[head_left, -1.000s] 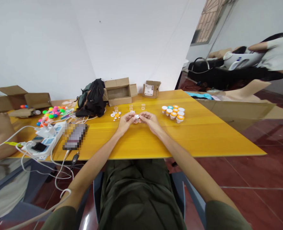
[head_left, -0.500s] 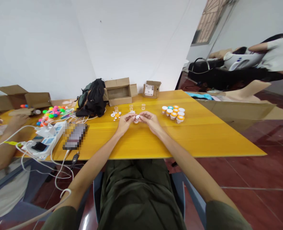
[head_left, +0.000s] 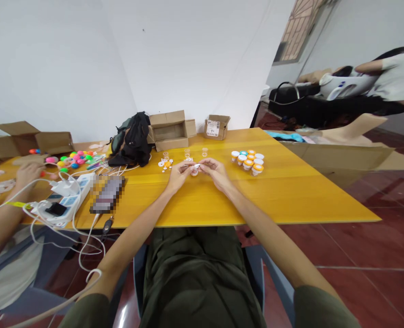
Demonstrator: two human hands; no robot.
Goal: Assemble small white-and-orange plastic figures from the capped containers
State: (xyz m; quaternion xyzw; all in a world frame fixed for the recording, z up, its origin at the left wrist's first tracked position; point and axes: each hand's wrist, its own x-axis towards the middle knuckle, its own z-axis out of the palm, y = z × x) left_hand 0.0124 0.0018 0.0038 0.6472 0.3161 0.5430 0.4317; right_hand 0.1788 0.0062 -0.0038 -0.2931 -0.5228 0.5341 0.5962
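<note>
Pinching a small white piece (head_left: 196, 166) between both sets of fingertips, the person is working just above a little clear cup (head_left: 194, 173), left hand (head_left: 180, 175) and right hand (head_left: 213, 172) both closed down with barely any gap. Compared to a second ago, the piece is sitting at a different angle, looking thinner now, while the arms are basically staying put. Off left, a co-worker's hand (head_left: 29, 173) is now resting lower, near the coloured balls (head_left: 77, 158), and that pile is looking reshuffled. Fingers are hiding part of the piece, so its exact shape is hard to tell. Loose white and orange bits (head_left: 166, 164) are lying just beyond the left hand, lidded cups (head_left: 248, 160) are standing off right, and a phone (head_left: 107, 195) is lying nearer the table edge.
</note>
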